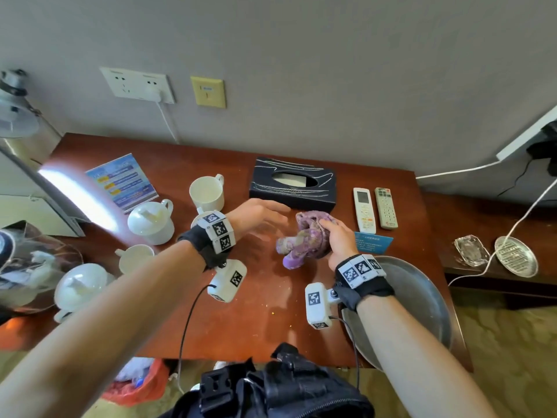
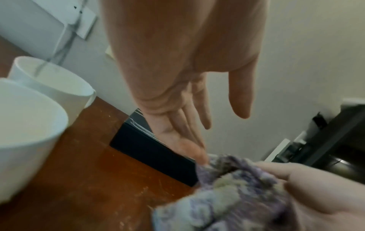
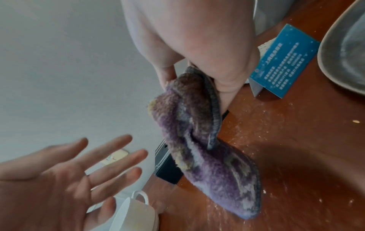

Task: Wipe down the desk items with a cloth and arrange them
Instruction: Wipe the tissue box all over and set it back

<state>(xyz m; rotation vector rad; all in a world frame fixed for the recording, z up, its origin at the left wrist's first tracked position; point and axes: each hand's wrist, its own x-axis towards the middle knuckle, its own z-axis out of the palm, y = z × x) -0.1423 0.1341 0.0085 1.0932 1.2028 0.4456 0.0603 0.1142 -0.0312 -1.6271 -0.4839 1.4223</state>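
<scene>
While the right hand [image 1: 337, 239] pinches the purple cloth [image 1: 304, 236] just above the desk [image 1: 256, 312] and the left hand [image 1: 259, 215] beside it spreads wide and holds nothing, crumbs below the cloth suggest most wiping is left.

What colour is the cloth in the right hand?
Purple cloth, mottled with pale yellowish patches and a grey edge; clearest in the right wrist view.
</scene>
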